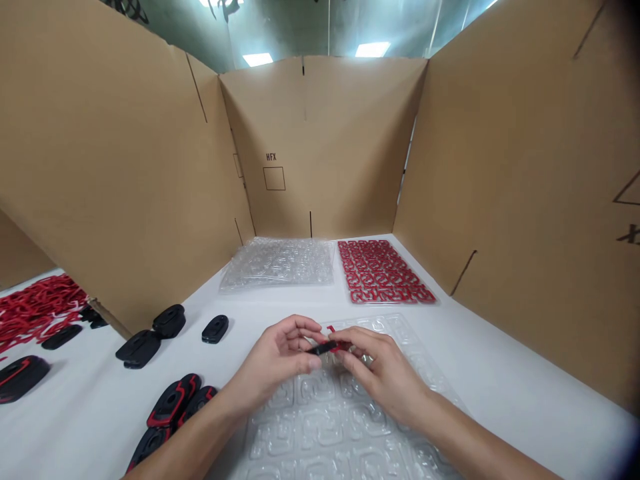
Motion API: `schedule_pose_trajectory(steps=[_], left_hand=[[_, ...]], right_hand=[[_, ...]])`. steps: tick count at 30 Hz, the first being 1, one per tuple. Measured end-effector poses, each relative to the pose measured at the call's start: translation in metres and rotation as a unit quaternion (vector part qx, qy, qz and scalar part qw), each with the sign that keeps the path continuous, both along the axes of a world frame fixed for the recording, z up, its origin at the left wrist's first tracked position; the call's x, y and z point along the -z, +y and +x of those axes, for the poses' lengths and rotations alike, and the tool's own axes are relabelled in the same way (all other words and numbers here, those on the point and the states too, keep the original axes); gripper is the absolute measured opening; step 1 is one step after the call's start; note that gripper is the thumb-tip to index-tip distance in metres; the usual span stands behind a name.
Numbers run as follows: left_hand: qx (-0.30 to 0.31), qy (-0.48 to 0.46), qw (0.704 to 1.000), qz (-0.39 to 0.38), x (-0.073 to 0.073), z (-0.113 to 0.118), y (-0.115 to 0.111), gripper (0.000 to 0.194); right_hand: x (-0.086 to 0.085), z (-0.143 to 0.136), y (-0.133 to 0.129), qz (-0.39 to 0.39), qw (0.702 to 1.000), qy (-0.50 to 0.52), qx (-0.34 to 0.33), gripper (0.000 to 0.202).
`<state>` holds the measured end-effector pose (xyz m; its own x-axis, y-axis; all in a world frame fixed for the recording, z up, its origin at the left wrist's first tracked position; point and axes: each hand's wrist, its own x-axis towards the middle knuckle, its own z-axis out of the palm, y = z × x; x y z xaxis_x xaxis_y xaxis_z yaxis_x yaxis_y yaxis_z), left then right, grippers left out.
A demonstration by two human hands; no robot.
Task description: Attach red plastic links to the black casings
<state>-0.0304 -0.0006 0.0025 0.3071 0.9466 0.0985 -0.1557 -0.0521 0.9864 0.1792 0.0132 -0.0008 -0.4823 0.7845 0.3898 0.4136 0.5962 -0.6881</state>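
Note:
A small black part (321, 348) is gripped between the thumb and fingers of my left hand (283, 353). My right hand (383, 367) pinches a thin red piece (331, 329) at the right end of the black part, the two pieces touching. Most of the red piece is hidden by my fingers. Both hands are raised over a clear plastic tray (320, 427) with moulded hollows, in front of me.
Black parts (139, 348) and black-and-red ones (173, 403) lie on the left. Farther left is a heap of red pieces (40, 303). Clear trays (280, 261) and a tray filled with red pieces (383, 270) lie at the back, inside cardboard walls (325, 147).

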Motion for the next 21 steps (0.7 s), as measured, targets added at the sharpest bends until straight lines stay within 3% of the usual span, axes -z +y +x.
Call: schedule_pose_trajectory(steps=[4, 8, 11, 14, 18, 21], left_hand=[[-0.023, 0.174, 0.971, 0.161, -0.001, 0.004, -0.008, 0.031], [-0.035, 0.274, 0.915, 0.294, 0.006, 0.004, -0.012, 0.031], [-0.045, 0.316, 0.888, 0.330, 0.012, 0.001, -0.011, 0.031], [-0.033, 0.344, 0.867, 0.360, 0.012, -0.002, -0.010, 0.034], [-0.007, 0.357, 0.858, 0.369, 0.010, -0.003, -0.010, 0.040], [-0.009, 0.338, 0.876, 0.345, 0.008, 0.000, -0.011, 0.041]], right_hand=[[0.003, -0.001, 0.001, -0.026, 0.999, 0.041, 0.006, 0.027], [0.007, -0.003, 0.006, -0.151, 0.974, 0.171, 0.013, 0.003], [0.008, -0.004, 0.010, -0.229, 0.935, 0.272, -0.013, 0.012], [0.006, -0.004, 0.011, -0.253, 0.915, 0.313, -0.007, 0.024], [0.001, -0.004, 0.010, -0.246, 0.924, 0.293, 0.020, 0.018], [0.000, -0.004, 0.009, -0.233, 0.930, 0.283, 0.033, 0.013]])
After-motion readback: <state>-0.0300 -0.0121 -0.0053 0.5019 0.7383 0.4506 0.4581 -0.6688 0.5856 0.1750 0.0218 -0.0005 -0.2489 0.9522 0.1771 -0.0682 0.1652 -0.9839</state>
